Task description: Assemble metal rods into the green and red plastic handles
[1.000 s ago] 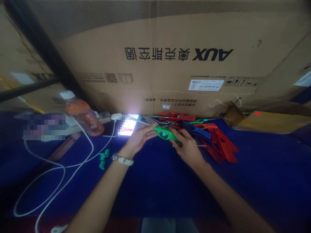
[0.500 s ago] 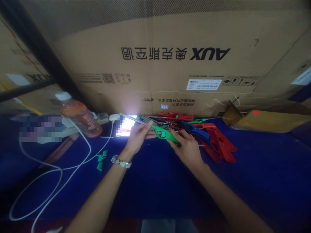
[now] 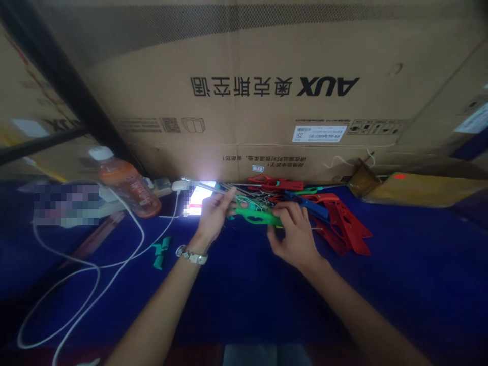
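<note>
Green plastic shows between the two bare hands: a bright green, lighter-shaped casing with a looped opening (image 3: 272,218), held level just above the blue cloth-covered table (image 3: 244,295). The left hand (image 3: 213,216), with a pale-strapped watch (image 3: 191,255) at its wrist, is nearly closed, thumb and fingers pinching around the casing's front end. From there a slim silvery metal rod (image 3: 205,186) points away over a brightly lit phone screen (image 3: 201,198), just beyond that hand. The right hand (image 3: 293,229) is half curled, thumb below and fingertips above the casing's rear end; how firmly it grips cannot be told.

Beyond both hands lies a heap of loose metal rods (image 3: 244,190); past the right hand's knuckles are a dark blue plastic casing (image 3: 310,205) and flat red plastic casings (image 3: 345,223). Left of the left wrist rests a small teal plastic piece (image 3: 160,251).

As a judgement, the looser right-hand hold could let the casing roll or twist if the left pinch turned. Lowered forward, the green part could snag among the rods and scatter them, being so close. The rod could also scrape the phone if its far end dipped.
</note>
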A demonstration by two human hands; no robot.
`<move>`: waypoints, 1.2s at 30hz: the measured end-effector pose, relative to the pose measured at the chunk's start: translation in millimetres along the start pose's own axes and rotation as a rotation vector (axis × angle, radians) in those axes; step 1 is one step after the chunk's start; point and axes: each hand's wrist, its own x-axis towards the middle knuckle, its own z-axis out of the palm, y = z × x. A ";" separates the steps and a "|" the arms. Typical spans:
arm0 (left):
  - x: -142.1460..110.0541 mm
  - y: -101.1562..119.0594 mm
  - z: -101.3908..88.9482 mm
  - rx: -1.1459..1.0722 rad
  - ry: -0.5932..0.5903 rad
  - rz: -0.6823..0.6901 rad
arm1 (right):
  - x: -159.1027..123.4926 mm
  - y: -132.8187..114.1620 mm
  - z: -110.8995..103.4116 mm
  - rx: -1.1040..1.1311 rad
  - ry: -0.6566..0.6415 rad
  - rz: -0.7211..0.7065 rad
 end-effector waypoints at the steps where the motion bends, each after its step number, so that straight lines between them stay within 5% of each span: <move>1: -0.2 0.1 0.2 -0.006 -0.016 0.001 | -0.4 -1.1 -0.5 0.018 -0.001 0.009; 6: -2.4 0.5 2.4 0.011 -0.049 -0.005 | 11.8 0.5 0.9 0.090 -0.039 0.070; 14: -4.7 2.2 6.3 0.058 -0.011 0.024 | 54.9 -3.7 9.6 -0.122 -0.184 0.008; 27: -7.4 2.3 7.8 0.035 -0.052 -0.028 | 46.8 20.7 15.4 0.247 -0.165 -0.100; 36: -6.9 -3.4 7.8 0.152 -0.012 0.048 | 45.0 13.4 18.8 0.080 -0.095 -0.129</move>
